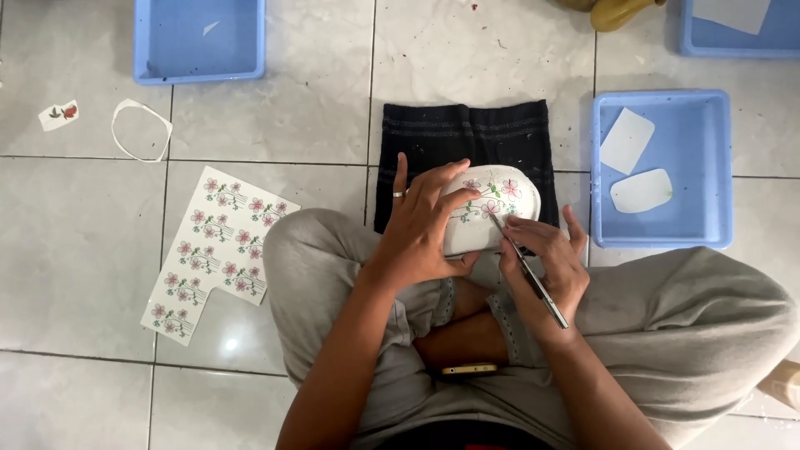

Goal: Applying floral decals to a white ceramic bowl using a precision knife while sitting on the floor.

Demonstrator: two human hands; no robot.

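Item: white ceramic piece [492, 208] with pink flower decal, over the near edge of a black cloth [467, 133]. Left hand [421, 229] cupped it, fingers spread; right hand [546, 258] pinched a thin metal blade [529, 271] (tip at the decal). Light, flat strokes judged best, piece steadied.

We see a glossy pale marble-look tile floor [75, 242] with dark grout lines, glare spot lower left. Blue plastic trays sit on it: one [198, 40] far upper left of the hands, one [662, 171] just right.
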